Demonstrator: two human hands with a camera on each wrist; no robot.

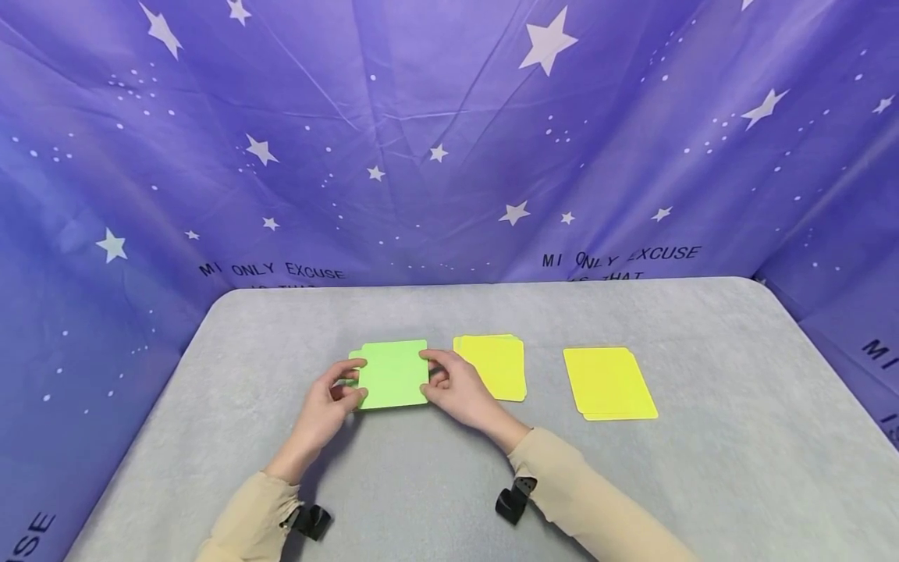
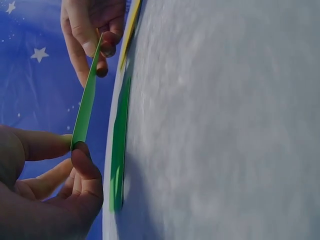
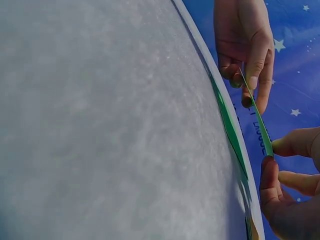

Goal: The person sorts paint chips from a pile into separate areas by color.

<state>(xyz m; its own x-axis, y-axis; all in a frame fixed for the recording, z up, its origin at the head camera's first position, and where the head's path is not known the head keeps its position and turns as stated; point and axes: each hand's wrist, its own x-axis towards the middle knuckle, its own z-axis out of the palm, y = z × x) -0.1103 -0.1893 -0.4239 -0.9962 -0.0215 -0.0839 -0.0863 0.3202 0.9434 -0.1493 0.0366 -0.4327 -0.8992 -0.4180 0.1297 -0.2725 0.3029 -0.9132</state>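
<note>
A green square card (image 1: pixel 393 374) is held up off the table between both hands. My left hand (image 1: pixel 330 402) pinches its left edge between thumb and fingers, while my right hand (image 1: pixel 460 388) pinches the right edge the same way. Both wrist views show the card (image 2: pixel 86 107) nearly edge-on, raised over more green card (image 2: pixel 119 150) lying on the tabletop. In the head view that lower green card mostly hides behind the raised one, showing only at its left side.
Right of the hands lies a small pile of yellow cards (image 1: pixel 500 367) with a greenish edge at its top. Another yellow pile (image 1: pixel 609 382) lies farther right. The grey table (image 1: pixel 421 484) ends at a purple-blue curtain (image 1: pixel 421 94) with stars. Each wrist carries a black camera (image 1: pixel 514 499).
</note>
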